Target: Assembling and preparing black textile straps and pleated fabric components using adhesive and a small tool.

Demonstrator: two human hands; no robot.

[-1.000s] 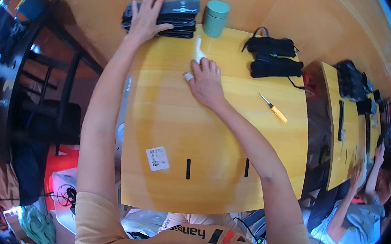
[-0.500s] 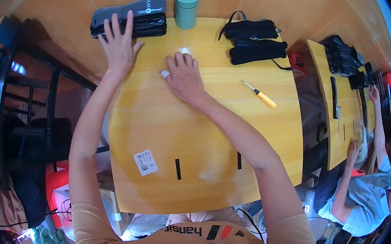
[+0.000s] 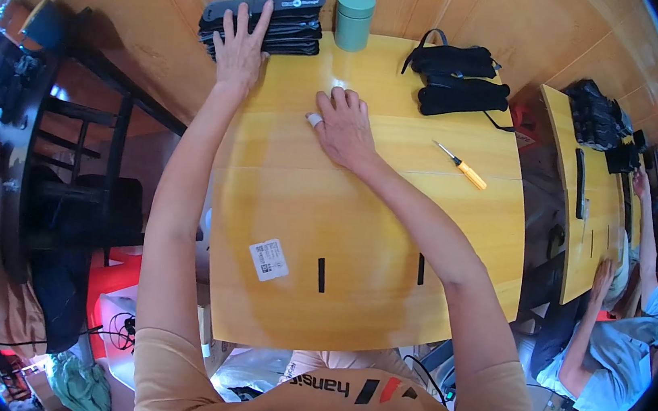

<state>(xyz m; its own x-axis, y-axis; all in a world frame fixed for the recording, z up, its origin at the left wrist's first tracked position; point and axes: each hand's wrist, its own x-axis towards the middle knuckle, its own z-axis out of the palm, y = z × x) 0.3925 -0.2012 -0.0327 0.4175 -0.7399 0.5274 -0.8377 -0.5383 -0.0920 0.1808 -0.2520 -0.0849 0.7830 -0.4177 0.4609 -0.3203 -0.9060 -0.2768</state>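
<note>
A stack of flat dark-grey and black pouches stands at the far left of the yellow wooden table, against the wall. My left hand reaches to its front, fingers spread and laid against the layers, not wrapped round them. My right hand rests palm down on the tabletop, nearer to me. Its fingers are slightly bent, nothing shows in it, and a white wrap is on the thumb. Right of it lies a screwdriver with a yellow handle.
A green lidded canister stands beside the stack. Two black padded bundles with straps lie at the far right. A white label and black strips mark the near tabletop. Another person works at a table on the right.
The whole view has shifted, so the table and its things sit further right. The stack's top pouch lies flatter and more layers show. My left hand stays at the stack, my right on the table.
</note>
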